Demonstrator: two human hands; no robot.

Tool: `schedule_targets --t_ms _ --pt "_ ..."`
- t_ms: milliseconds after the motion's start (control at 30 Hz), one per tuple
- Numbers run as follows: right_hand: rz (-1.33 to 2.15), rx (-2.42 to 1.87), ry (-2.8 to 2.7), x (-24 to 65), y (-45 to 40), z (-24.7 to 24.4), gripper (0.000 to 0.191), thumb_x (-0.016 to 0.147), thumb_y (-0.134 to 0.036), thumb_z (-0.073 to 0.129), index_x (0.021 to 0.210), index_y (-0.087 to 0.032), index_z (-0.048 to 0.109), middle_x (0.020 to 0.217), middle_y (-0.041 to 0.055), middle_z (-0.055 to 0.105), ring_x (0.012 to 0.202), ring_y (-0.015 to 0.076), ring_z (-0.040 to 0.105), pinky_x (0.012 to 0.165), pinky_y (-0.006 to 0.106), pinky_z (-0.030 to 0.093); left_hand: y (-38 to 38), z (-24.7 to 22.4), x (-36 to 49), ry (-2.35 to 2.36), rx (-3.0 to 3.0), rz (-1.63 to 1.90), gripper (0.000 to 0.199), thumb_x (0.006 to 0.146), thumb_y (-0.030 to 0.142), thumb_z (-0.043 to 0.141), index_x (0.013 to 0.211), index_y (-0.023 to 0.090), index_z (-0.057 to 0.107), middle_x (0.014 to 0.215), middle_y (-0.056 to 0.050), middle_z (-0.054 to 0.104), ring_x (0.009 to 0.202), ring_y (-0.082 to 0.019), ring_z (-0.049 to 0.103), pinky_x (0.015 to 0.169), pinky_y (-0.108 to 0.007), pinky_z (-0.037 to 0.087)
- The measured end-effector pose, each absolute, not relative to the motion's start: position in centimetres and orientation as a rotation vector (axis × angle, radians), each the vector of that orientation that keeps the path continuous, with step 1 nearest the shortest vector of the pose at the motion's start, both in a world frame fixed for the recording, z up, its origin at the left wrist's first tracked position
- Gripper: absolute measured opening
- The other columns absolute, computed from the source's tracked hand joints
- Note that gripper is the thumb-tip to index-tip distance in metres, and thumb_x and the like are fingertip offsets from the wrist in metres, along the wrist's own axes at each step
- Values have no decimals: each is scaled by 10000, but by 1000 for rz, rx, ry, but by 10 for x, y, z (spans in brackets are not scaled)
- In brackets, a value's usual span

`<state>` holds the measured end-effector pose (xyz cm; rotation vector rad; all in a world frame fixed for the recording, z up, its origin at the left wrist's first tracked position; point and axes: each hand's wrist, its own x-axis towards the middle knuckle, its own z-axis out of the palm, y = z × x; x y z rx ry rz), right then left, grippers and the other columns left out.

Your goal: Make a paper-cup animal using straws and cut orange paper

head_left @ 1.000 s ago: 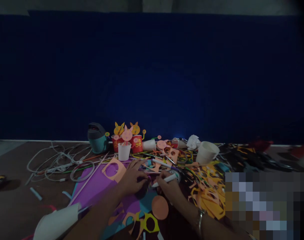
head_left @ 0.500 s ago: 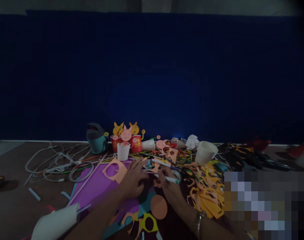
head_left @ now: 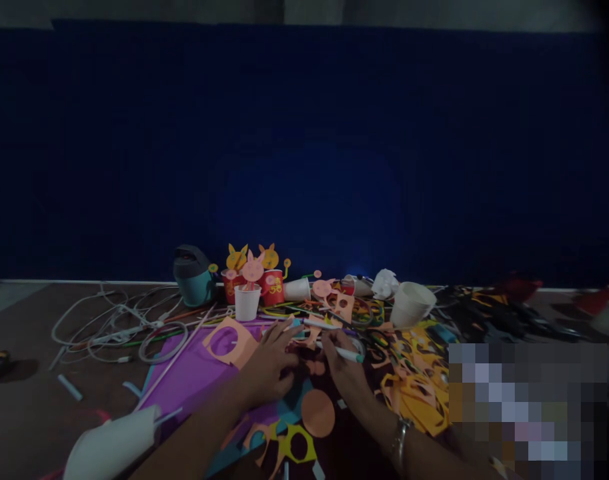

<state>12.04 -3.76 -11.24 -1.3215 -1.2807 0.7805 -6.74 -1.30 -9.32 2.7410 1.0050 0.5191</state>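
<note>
My right hand (head_left: pixel 345 367) is closed around a white marker with a green end (head_left: pixel 350 355). My left hand (head_left: pixel 271 365) rests palm down on the craft paper, its fingers stretched forward toward the orange paper pieces (head_left: pixel 314 327); its fingertips are partly lost among them. Beside that hand, an orange sheet with a round hole (head_left: pixel 244 343) lies on purple paper (head_left: pixel 189 367). Another white marker (head_left: pixel 320 323) lies just beyond the hands. Nearer to me, between my forearms, is an orange paper disc (head_left: pixel 318 413).
Paper cups with animal faces (head_left: pixel 247 303) stand at the back beside a teal and dark container (head_left: pixel 194 277). White cables (head_left: pixel 119 320) tangle on the left. A large paper cup (head_left: pixel 111 443) lies front left. Yellow and orange scraps (head_left: pixel 417 400) heap up by a white cup (head_left: pixel 413 303).
My right hand has shifted slightly right with the marker. The left hand has moved only a little, and the holed orange sheet beside it has slid slightly left.
</note>
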Motion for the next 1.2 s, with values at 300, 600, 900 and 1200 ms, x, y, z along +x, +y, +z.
schedule_targets --t_ms 300,600,900,1200 --pt "777 -1315 -1398 121 -40 -111 271 897 -452 452 807 -213 543 663 -14 593 635 169 554 600 259 433 -13 -97 -67 949 2753 547 346 625 103 580 875 298 718 1503 55 299 1396 -321 144 1115 -499 164" --pt "955 -1158 -1248 117 -35 -118 164 818 -373 561 807 -213 528 618 -19 577 490 143 520 439 238 414 -12 -98 -66 961 2713 581 351 612 82 574 861 282 719 1483 35 339 1386 -332 175 1107 -517 197" --pt "771 -1172 -1487 115 -40 -118 163 759 -157 466 877 -209 565 789 10 610 690 176 563 624 273 468 -12 -97 -67 1009 2698 604 256 681 115 569 865 247 688 1428 -15 419 1359 -324 237 1090 -500 242" --pt "859 -1146 -1581 107 -45 -116 284 659 -78 461 892 -207 562 784 -3 608 691 165 570 638 260 468 -5 -102 -71 1137 2667 706 170 664 124 571 791 209 643 1375 -53 481 1336 -300 278 1100 -478 244"
